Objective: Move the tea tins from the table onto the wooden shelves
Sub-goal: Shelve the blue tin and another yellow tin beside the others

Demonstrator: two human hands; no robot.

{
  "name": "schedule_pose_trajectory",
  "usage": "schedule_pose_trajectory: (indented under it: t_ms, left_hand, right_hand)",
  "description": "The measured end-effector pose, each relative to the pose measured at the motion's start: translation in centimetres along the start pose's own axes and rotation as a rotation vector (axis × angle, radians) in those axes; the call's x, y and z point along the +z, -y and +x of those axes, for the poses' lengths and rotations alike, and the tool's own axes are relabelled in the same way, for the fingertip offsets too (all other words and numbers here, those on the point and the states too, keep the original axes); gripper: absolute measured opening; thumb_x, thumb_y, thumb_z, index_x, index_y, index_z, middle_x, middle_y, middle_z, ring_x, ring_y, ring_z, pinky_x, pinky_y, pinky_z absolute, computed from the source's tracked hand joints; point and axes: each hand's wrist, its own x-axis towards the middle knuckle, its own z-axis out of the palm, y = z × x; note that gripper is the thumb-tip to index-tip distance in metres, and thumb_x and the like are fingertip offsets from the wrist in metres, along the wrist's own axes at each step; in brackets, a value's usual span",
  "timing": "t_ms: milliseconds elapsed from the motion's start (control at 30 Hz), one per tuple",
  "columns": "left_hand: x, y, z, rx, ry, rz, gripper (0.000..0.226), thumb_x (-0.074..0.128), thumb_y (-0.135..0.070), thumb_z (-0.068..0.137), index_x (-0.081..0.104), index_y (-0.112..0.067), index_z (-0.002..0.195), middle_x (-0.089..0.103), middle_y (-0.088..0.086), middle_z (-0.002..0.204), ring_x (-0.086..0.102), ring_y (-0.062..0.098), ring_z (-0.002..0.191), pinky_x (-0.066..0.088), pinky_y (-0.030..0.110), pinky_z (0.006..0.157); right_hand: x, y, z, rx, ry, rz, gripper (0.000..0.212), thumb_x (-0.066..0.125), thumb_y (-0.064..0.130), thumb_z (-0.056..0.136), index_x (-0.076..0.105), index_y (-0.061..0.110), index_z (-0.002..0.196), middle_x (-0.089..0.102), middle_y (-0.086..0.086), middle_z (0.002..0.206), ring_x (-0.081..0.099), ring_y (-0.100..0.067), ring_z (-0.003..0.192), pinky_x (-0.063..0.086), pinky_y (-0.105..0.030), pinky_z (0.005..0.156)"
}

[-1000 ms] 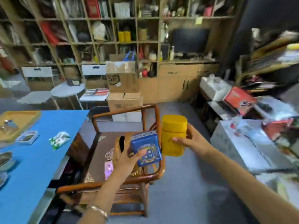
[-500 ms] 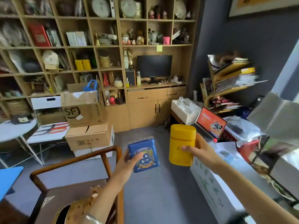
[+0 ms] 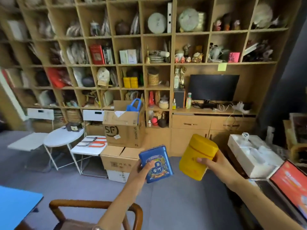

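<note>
My left hand grips a square blue tea tin with a colourful label, held in front of me at chest height. A cylindrical yellow tea tin, tilted slightly, is held in my right hand. The wooden shelves fill the far wall, their compartments crowded with boxes, jars and ornaments. Two small yellow tins stand together in one middle compartment. A corner of the blue table shows at the lower left.
Stacked cardboard boxes stand on the grey floor before the shelves, beside two white folding chairs and a round white table. A wooden armchair back is right below me. Boxes and a red package crowd the right.
The view has swung up and away from the blue table toward the shelves, which now look closer. Both hands still hold their tins; the yellow one has tilted.
</note>
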Motion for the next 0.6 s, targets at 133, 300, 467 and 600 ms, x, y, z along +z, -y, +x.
schedule_pose_trajectory:
  t_ms: [133, 300, 467, 600]
  left_hand:
    - [0.6, -0.3, 6.8, -0.006, -0.133, 0.013, 0.017, 0.072, -0.031, 0.08, 0.062, -0.028, 0.093, 0.074, -0.017, 0.065, 0.071, 0.001, 0.061, 0.05, 0.014, 0.047]
    - [1.9, -2.6, 16.5, 0.046, -0.214, -0.02, 0.016, 0.069, -0.023, 0.085, 0.063, -0.022, 0.1, 0.077, -0.008, 0.076, 0.074, 0.011, 0.069, 0.055, 0.02, 0.051]
    - [2.6, -5.3, 24.0, 0.075, -0.283, -0.038, 0.014, 0.065, -0.013, 0.088, 0.063, -0.02, 0.1, 0.078, -0.004, 0.078, 0.075, 0.015, 0.068, 0.056, 0.022, 0.051]
    - [1.7, -5.4, 28.9, 0.056, -0.293, -0.009, 0.024, 0.069, -0.011, 0.086, 0.062, -0.023, 0.105, 0.077, -0.005, 0.085, 0.075, 0.014, 0.075, 0.056, 0.022, 0.056]
  right_hand:
    - [-0.9, -1.0, 9.3, -0.023, 0.091, -0.055, 0.078, 0.08, 0.034, 0.065, 0.039, 0.026, 0.131, 0.059, -0.002, 0.124, 0.06, -0.021, 0.112, 0.053, -0.04, 0.091]
    - [-2.9, 0.7, 23.1, -0.096, 0.19, -0.038, 0.083, 0.078, 0.036, 0.06, 0.035, 0.029, 0.131, 0.056, 0.004, 0.121, 0.056, -0.012, 0.108, 0.05, -0.024, 0.076]
    - [-3.6, 3.0, 36.1, -0.14, 0.305, -0.012, 0.097, 0.084, 0.032, 0.057, 0.028, 0.03, 0.137, 0.054, 0.004, 0.125, 0.056, -0.01, 0.109, 0.053, -0.019, 0.064]
    - [-2.0, 3.3, 43.8, -0.16, 0.371, -0.014, 0.097, 0.084, 0.035, 0.055, 0.026, 0.034, 0.133, 0.049, 0.007, 0.124, 0.053, -0.012, 0.111, 0.052, -0.024, 0.072]
